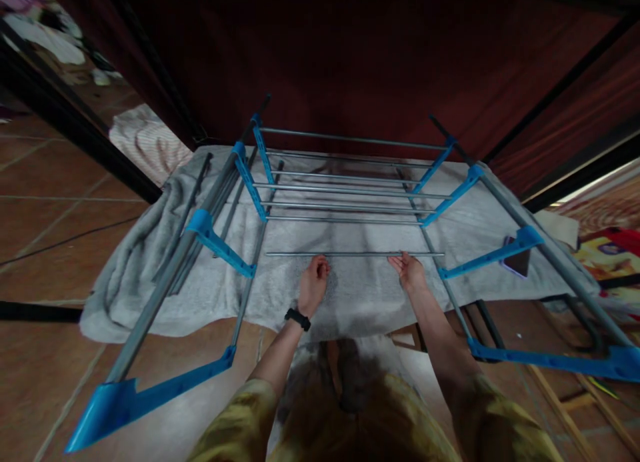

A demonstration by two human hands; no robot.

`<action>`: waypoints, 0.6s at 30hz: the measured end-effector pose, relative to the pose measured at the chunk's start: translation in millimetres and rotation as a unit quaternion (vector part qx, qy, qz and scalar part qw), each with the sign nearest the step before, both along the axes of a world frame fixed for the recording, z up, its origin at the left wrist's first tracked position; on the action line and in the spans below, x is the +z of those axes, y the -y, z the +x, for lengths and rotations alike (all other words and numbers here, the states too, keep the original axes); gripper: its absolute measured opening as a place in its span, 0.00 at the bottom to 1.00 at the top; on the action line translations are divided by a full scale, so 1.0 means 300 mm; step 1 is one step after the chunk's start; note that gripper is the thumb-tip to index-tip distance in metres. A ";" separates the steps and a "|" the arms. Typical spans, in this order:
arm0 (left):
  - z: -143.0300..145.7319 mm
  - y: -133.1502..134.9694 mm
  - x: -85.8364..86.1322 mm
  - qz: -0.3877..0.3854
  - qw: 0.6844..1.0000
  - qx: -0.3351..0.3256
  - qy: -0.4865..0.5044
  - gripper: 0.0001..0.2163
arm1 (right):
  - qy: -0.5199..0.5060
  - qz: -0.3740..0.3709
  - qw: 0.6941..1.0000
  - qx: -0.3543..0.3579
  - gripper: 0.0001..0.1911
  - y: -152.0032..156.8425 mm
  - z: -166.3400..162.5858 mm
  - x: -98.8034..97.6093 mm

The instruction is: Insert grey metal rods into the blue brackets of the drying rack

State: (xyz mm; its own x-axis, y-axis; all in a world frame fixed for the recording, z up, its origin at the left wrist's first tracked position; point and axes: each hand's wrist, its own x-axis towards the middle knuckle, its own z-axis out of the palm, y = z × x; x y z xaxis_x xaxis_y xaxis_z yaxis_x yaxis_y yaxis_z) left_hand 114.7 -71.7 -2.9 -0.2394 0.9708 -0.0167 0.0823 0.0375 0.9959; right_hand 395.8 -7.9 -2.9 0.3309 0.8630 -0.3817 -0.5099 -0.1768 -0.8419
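Note:
A thin grey metal rod (357, 254) lies level across the space between the two sides of a half-built drying rack with blue plastic brackets (225, 250). My left hand (313, 285), a black band at its wrist, has its fingers curled in at the rod's left part. Toward the rod's right end, my right hand (411, 273) pinches it between thumb and fingers, the other fingers stretched out leftward. Both rod ends appear apart from the blue brackets. Several similar rods (350, 189) span the rack's far part, between the left and right brackets.
Under the rack, a grey blanket (360, 302) covers a low surface. Loose dark tubes (187, 215) lie at its left. A phone (517, 257) rests at the right, beneath a blue bracket arm. Behind hangs a dark red cloth (350, 62). Tiled floor (55, 249) shows at left.

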 end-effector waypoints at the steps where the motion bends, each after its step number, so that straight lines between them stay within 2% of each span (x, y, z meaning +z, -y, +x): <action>1: 0.003 0.003 0.000 0.003 1.000 -0.001 -0.014 0.10 | -0.002 0.001 1.000 0.002 0.07 0.000 -0.001 0.003; 10: 0.016 0.009 -0.001 0.034 0.993 -0.016 -0.112 0.12 | -0.007 -0.007 1.000 0.009 0.08 -0.002 -0.012 0.026; 18: 0.017 0.001 -0.001 0.058 0.987 -0.005 -0.150 0.14 | -0.029 0.002 1.000 0.000 0.07 -0.013 -0.010 0.007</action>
